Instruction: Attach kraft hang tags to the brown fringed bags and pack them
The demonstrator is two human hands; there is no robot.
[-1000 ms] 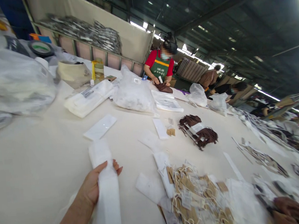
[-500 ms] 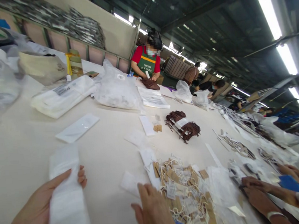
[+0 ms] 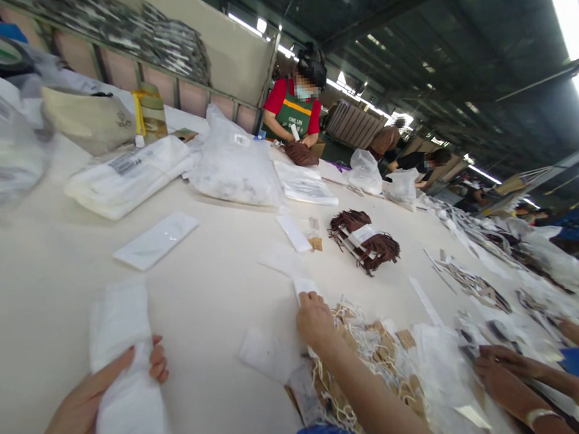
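Note:
My left hand (image 3: 100, 396) is closed around a long white folded band (image 3: 130, 427), thin and soft-looking, with the thumb across its front and fingertips showing at its right edge. Farther right, my right hand (image 3: 315, 318) has its fingers bent down on the near end of a white paper strip (image 3: 303, 286); the fingertips are partly hidden. Under and beside my right forearm lies a heap of tan and white hang tags (image 3: 380, 343) with white strings. Flat white sheets (image 3: 267, 352) lie left of that heap.
A bundle of brown fringed fabric (image 3: 364, 241) lies ahead. Clear plastic bags (image 3: 232, 164), a flat white packet (image 3: 156, 241) and a jar (image 3: 151, 114) stand or lie at the left and back. A co-worker's hands (image 3: 504, 367) work at the right. Another person (image 3: 294, 116) stands across the table.
My right hand has moved forward and right from the near side of the tag heap to the white paper strip, its fingers now bent. My left hand still holds the white band. The view has shifted slightly.

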